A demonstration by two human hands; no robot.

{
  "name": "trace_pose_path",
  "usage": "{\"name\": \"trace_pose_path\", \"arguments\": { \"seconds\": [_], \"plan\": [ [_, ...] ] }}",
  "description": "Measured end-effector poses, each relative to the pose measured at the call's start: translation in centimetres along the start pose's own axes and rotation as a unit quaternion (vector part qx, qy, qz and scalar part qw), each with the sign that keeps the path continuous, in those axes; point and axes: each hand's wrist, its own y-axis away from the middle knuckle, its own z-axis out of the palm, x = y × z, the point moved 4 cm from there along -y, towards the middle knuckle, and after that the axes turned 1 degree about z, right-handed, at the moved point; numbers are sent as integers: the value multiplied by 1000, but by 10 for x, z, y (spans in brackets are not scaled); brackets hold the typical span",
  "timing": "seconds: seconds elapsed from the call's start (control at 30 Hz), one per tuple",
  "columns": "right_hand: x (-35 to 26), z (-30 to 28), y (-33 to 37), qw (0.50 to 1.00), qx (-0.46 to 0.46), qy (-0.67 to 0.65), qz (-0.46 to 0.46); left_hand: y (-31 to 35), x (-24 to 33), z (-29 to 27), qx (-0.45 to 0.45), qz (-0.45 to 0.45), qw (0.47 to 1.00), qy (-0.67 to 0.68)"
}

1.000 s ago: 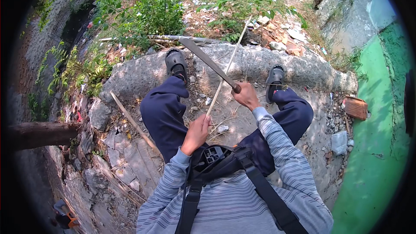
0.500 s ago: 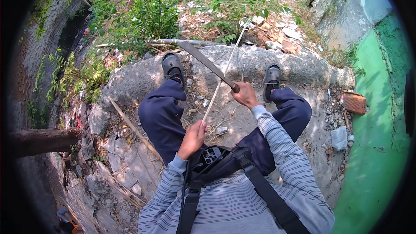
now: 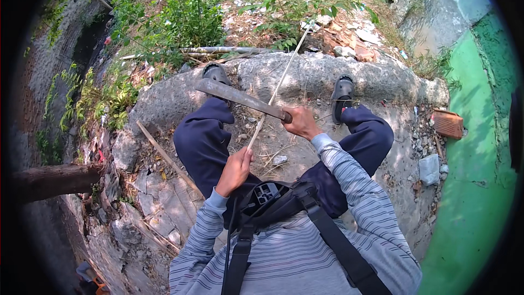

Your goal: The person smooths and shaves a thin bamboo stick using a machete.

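Fingers of the left hand point(image 3: 234, 171) are clamped on the near end of a slender, pale wooden stick point(image 3: 288, 71), while those of the right hand point(image 3: 301, 122) wrap the brown handle of a long knife with a broad grey metal blade point(image 3: 234, 94), which crosses over the stick between the hands. Compared with a second ago, we see the blade nearer the left hand and turned more leftward. The stick's long axis runs forward and rightward, its far tip near a green leafy plant point(image 3: 285, 42) beyond a rough grey concrete ledge point(image 3: 327, 74). We find the stick nearly straight, the blade dull and mottled.
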Motion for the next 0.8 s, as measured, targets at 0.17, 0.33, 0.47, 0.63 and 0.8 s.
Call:
{"name": "trace_pose_path", "arguments": {
  "seconds": [0.17, 0.33, 0.47, 0.63, 0.8],
  "plan": [
    [-22, -1, 10, 999, 26, -21, 11, -9, -2, 3, -2, -6, 1000, 29],
    [8, -16, -7, 997, 14, -34, 62, -11, 9, 8, 12, 8, 1000, 23],
    [27, -16, -9, 990, 30, -76, 115, -6, -3, 12, -32, -48, 996, 69],
    [-17, 1, 19, 998, 8, -63, 8, -14, -10, 16, -37, -55, 997, 37],
    [27, -16, -6, 991, 10, -42, 126, 6, -5, 10, -38, -37, 998, 15]
  ]
}}
